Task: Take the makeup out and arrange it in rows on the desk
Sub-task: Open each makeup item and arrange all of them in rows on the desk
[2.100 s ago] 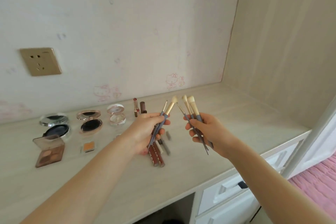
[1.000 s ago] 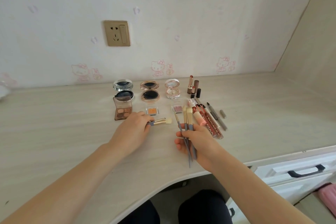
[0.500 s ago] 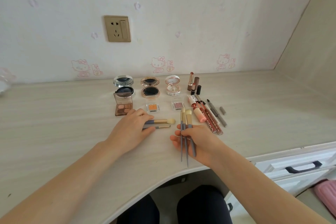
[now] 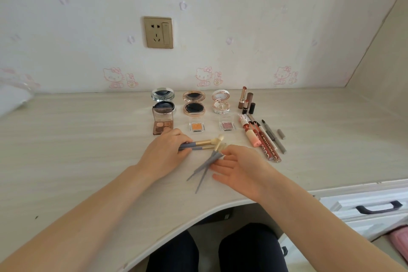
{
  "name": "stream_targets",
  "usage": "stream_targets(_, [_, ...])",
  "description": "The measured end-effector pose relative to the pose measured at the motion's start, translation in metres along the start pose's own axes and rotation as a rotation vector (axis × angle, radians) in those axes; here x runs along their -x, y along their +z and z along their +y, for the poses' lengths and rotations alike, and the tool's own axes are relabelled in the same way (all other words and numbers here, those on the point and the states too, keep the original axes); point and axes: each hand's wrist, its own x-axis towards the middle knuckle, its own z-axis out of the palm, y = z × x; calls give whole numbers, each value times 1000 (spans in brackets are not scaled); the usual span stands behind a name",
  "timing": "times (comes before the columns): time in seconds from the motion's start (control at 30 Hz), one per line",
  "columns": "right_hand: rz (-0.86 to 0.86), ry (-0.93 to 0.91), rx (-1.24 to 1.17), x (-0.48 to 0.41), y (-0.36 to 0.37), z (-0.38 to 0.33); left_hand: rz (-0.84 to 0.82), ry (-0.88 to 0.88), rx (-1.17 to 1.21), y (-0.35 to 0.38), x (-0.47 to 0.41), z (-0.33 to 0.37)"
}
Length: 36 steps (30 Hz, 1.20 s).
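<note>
On the pale desk (image 4: 88,139), the makeup sits in rows around the centre of the frame, below a gold wall socket (image 4: 158,32). The back row has three open round compacts (image 4: 194,104) and, to their right, four upright lipstick pieces (image 4: 242,97). In front lie one brown eyeshadow palette (image 4: 163,123), an orange pan (image 4: 196,127) and a pink pan (image 4: 227,126). Right of centre, tubes and pencils (image 4: 265,141) lie side by side and overlapping, so they are hard to count.

The left hand (image 4: 164,153) curls over the handles of two level brushes (image 4: 202,144) just below the palette, covering their ends and the palette's near corner. The right hand (image 4: 239,166) lies with its fingers spread and nearly straight, the fingertips against the slanted brushes (image 4: 206,164), whose heads cross the level pair's bristles. Two tapered handle ends show clearly; the bunched heads could hide a third.

A blurred white object (image 4: 13,99) is cut off at the left edge. A drawer handle (image 4: 378,207) shows at lower right, and dark-clad legs (image 4: 172,254) under the desk edge.
</note>
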Motion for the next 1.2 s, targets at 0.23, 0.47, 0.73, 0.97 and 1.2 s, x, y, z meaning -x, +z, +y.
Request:
stream_targets(0.23, [-30,-39,163,1,-10,-8,-1,-52,226,-2,3,-6])
stream_targets(0.47, [129,-810,1497,-25,-27,2,9,109,171,2,28,4])
stream_targets(0.73, [92,-1096,1763,-44,-41,9,-35,263,136,3,48,10])
stream_targets(0.97, [154,-1167,1762,-47,-31,14,29,309,-14,-7,49,-3])
stream_targets(1.2, [82,-1103,1766,-58,-18,16,26,206,-55,-16,42,-13])
